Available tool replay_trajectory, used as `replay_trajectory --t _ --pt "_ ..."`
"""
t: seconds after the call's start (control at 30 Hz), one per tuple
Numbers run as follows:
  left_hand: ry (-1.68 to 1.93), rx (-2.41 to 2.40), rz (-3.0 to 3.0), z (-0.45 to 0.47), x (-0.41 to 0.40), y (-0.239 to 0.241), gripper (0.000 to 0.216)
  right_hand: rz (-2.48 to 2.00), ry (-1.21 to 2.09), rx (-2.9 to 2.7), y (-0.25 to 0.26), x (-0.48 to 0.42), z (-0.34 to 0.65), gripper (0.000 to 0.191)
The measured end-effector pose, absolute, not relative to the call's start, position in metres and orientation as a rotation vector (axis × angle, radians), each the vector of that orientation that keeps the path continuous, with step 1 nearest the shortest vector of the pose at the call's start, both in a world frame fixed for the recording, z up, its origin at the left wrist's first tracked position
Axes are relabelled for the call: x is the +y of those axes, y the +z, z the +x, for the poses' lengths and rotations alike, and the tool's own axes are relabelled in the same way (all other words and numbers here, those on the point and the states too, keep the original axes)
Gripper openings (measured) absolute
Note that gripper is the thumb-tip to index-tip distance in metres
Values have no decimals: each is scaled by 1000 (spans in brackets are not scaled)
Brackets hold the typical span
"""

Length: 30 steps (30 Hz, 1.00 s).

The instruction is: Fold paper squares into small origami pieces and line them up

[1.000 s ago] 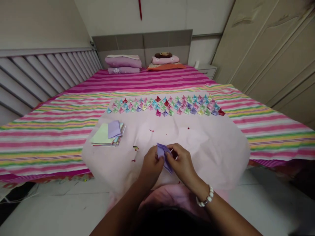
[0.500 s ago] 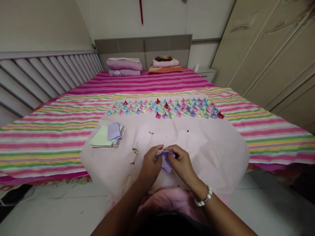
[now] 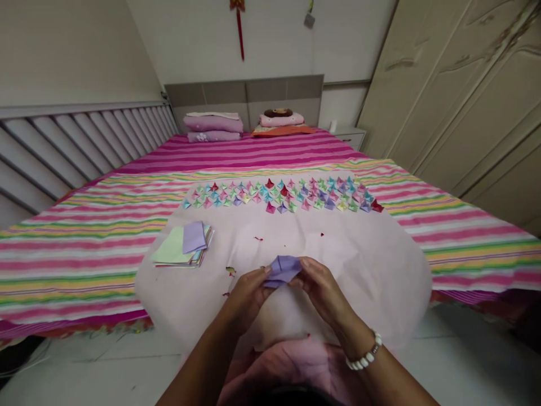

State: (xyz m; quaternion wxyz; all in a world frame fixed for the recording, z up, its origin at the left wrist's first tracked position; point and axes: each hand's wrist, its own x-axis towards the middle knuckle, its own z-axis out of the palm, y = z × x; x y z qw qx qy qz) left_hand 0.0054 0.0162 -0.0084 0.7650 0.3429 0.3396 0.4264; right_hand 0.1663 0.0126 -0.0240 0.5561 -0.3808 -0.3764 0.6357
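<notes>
Both hands meet over the near edge of a pale pink sheet (image 3: 372,265) spread on the bed. My left hand (image 3: 247,293) and my right hand (image 3: 321,287) pinch a folded purple paper (image 3: 282,269) between their fingertips, one on each side. A white bead bracelet (image 3: 367,354) circles my right wrist. To the left lies a stack of coloured paper squares (image 3: 181,248) with a purple piece on top. Farther back, several small folded paper pieces (image 3: 281,194) in many colours lie in rows across the sheet.
The bed has a striped pink, yellow and green cover (image 3: 76,237). Folded bedding and pillows (image 3: 213,124) sit by the headboard. A slatted rail (image 3: 63,152) runs along the left, wardrobe doors (image 3: 465,101) on the right. Tiny paper scraps (image 3: 231,272) dot the sheet.
The hands turned the purple paper from upright to flatter and lifted it slightly. The camera view tilted upward a little.
</notes>
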Motion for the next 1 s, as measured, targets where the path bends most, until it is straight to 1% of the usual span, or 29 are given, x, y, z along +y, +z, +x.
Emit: replay_trajectory --t 0.1,0.13,0.2,0.27,0.4,0.53,0.67,0.73,0.87,1.0 --pt "965 704 615 4 16 -10 29 -903 1469 -957 -27 13 167 32" --pt "950 705 595 3 15 -11 32 -939 1432 -979 -28 13 167 32" --pt "889 714 639 2 13 -12 37 -1022 1360 -999 -29 13 167 25" --pt "854 747 785 0 11 -11 35 -1076 1333 -1001 -28 13 167 24" --pt "887 863 970 0 11 -8 37 -1080 1367 -1035 -25 9 165 26" --pt "944 944 987 2 12 -9 25 -1054 1438 -1035 -23 5 159 26" --pt "999 985 1005 4 11 -11 20 -1010 1529 -1025 -25 1 154 25" --pt "989 1006 1035 5 12 -11 20 -1034 1524 -1045 -29 0 154 23" --pt "970 1082 1124 4 16 -7 25 -1099 1496 -1080 -36 -1 154 26" --pt "1049 1198 1114 2 23 1 31 -1110 1491 -1102 -37 -3 155 27"
